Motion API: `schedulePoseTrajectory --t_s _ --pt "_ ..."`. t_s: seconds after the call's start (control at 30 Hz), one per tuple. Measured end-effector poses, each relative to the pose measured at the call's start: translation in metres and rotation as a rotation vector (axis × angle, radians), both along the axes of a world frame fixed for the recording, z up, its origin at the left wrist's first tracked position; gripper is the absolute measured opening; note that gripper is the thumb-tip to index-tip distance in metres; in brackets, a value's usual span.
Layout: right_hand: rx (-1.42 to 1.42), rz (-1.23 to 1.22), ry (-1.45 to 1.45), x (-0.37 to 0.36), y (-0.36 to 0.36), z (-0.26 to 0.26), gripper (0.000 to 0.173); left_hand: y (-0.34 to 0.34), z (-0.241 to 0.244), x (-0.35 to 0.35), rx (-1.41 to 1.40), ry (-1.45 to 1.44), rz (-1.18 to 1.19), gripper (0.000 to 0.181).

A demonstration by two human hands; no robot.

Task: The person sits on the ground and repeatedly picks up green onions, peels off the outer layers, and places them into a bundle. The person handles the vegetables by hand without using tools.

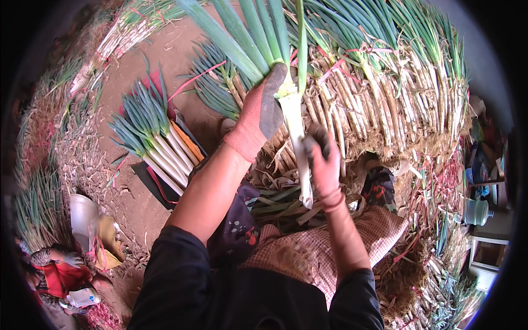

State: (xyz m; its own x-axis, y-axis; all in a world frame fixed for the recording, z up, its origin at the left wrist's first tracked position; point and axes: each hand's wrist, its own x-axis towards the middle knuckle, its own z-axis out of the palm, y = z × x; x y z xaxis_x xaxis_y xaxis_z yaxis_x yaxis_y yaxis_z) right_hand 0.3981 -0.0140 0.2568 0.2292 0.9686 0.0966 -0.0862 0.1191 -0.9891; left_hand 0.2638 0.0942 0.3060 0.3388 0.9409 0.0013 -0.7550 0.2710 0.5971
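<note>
My left hand [264, 107], in a coral glove with a dark coated palm, grips a large green onion [295, 132] where its leaves meet the white shaft. The leaves fan out towards the top, and the shaft hangs down to a whitish root end. Close beside the lower shaft is my right hand [325, 161], gloved alike and blurred, its fingers curled. Whether it pinches anything or touches the shaft cannot be made out. To the left, several clean white-stemmed green onions [165, 159] lie side by side on a dark strip of material [150, 185].
Soil-covered green onions [371, 99] with roots, some tied with pink ribbon, line the far right. A checkered cloth [305, 255] covers my lap. On the left are a white bucket [82, 212] and another person [62, 272]. Peelings [84, 136] litter the ground.
</note>
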Motion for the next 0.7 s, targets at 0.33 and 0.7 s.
schedulePoseTrajectory --t_s 0.33,0.7 --pt "0.15 0.334 0.78 0.004 0.053 0.026 0.009 0.016 -0.002 -0.005 0.019 0.082 0.063 0.043" --pt "-0.565 0.378 -1.205 0.127 -0.159 -0.194 0.047 0.032 0.009 -0.055 0.067 -0.046 0.175 0.046"
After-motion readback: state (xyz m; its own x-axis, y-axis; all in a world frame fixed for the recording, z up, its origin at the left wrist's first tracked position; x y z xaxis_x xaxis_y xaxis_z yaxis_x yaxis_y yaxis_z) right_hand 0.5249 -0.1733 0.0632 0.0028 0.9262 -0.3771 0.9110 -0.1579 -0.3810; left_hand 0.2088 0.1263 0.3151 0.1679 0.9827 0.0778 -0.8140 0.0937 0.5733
